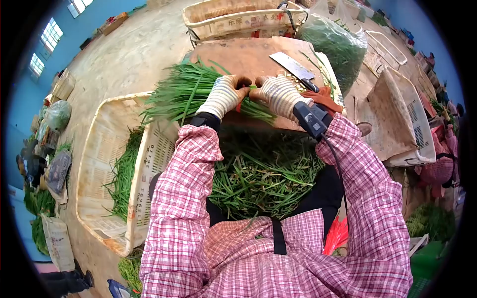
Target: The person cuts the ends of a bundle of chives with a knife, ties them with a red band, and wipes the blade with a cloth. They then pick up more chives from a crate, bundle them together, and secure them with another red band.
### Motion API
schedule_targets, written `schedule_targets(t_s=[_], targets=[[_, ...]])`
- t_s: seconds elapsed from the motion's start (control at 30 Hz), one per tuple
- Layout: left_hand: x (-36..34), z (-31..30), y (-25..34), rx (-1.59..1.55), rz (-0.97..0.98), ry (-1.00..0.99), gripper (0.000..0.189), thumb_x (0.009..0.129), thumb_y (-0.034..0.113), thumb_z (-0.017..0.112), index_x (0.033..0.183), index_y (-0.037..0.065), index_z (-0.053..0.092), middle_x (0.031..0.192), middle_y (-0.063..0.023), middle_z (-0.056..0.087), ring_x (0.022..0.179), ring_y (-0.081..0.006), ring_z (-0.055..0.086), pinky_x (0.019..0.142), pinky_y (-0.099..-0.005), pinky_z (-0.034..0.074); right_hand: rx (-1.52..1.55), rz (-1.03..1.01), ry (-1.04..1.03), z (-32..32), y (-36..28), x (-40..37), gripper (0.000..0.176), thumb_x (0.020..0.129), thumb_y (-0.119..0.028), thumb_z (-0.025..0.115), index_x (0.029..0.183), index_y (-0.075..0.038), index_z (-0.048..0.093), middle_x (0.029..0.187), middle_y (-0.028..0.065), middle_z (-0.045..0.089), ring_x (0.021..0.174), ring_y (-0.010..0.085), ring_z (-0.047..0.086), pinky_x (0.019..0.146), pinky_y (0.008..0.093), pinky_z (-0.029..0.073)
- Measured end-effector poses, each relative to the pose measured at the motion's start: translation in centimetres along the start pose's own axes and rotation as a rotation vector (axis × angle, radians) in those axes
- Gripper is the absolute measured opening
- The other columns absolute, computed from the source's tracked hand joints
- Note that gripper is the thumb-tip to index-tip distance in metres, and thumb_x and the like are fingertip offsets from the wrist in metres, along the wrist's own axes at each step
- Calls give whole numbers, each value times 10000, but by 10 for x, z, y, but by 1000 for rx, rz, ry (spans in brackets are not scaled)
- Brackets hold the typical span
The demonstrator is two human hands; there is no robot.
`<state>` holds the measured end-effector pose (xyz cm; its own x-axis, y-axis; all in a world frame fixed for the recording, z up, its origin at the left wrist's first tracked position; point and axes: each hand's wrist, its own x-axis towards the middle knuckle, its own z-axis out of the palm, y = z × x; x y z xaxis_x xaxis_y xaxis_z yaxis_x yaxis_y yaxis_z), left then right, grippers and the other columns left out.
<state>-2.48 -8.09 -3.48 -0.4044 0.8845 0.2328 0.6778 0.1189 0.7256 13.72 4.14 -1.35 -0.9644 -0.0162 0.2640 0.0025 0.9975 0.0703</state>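
Observation:
A bundle of green garlic chives lies across a brown board, its leaves fanned to the left. My left hand, in a striped knit glove, is closed around the bundle. A narrow red tie shows under my left fingers. My right hand, gloved alike, is close beside it over the stem ends. Its thumb and fingers are pinched together, and what lies between them is hidden. Beyond my right hand a cleaver rests on the board, with a brown cloth near its handle.
Loose chive leaves are heaped below the board, between my knees. A white crate holding chives stands at left. Another crate is behind the board. A plastic bag of greens and a tilted crate are at right.

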Motion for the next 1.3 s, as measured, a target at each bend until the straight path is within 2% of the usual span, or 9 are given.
schedule_targets(t_s=[0.03,0.2,0.37,0.7,0.83,0.97,1.13,1.2,1.3], targets=[[-1,-3,7,32,-89,-50,270,898,132,728,1136,5,717,960,-133,759,857,-175,702,804,-335,557,-72,3,-36,-1,-2,-1,198,808,-138,684,997,-152,739,1020,157,678,919,371,702,749,489,555],[2,-2,-1,66,-3,-30,266,900,144,729,1135,19,722,927,-128,754,788,-176,691,776,-344,560,-518,102,-308,-15,17,-35,222,810,-97,691,1016,-145,757,1038,132,680,895,330,712,776,477,538],[0,-5,8,27,-76,-70,272,898,141,728,1141,18,719,939,-134,756,824,-192,703,798,-347,559,145,-16,32,-17,25,-35,270,832,-100,685,1076,-207,730,1128,90,673,982,323,683,834,478,507],[0,-3,0,39,-2,-34,266,884,144,741,1116,15,729,967,-139,758,882,-206,717,834,-343,554,-399,16,-99,-23,33,-44,185,857,-120,664,1022,-93,743,1067,138,673,970,338,683,814,452,548],[-1,0,-2,42,4,-15,259,890,140,735,1119,19,728,973,-136,758,889,-206,715,843,-337,554,415,581,12,-6,26,-73,376,881,-319,734,1069,6,721,989,241,717,947,397,694,833,445,547],[-3,-2,-1,44,0,-13,251,892,143,734,1113,25,729,978,-132,755,904,-208,712,853,-338,552,892,735,-68,-1,4,-66,301,893,-215,726,1028,53,724,855,108,725,725,171,666,665,321,534],[-3,-2,-1,46,5,-13,248,891,145,737,1114,36,729,993,-134,750,923,-215,710,866,-341,549,1532,877,357,-15,22,-114,276,927,-268,708,1049,-21,688,768,-6,634,590,42,513,517,204,382],[-5,-3,4,46,-6,-23,249,892,148,742,1117,42,730,1001,-133,748,931,-212,706,870,-344,550,1385,901,186,-29,46,-144,252,930,-304,706,1011,-66,724,699,8,610,582,94,538,542,250,422],[-5,-2,1,42,-9,-18,250,896,146,742,1120,37,728,997,-130,746,932,-207,703,867,-343,550,-27,777,-409,-43,34,-138,169,935,-250,682,1019,-120,749,792,141,646,721,361,646,746,427,528]])
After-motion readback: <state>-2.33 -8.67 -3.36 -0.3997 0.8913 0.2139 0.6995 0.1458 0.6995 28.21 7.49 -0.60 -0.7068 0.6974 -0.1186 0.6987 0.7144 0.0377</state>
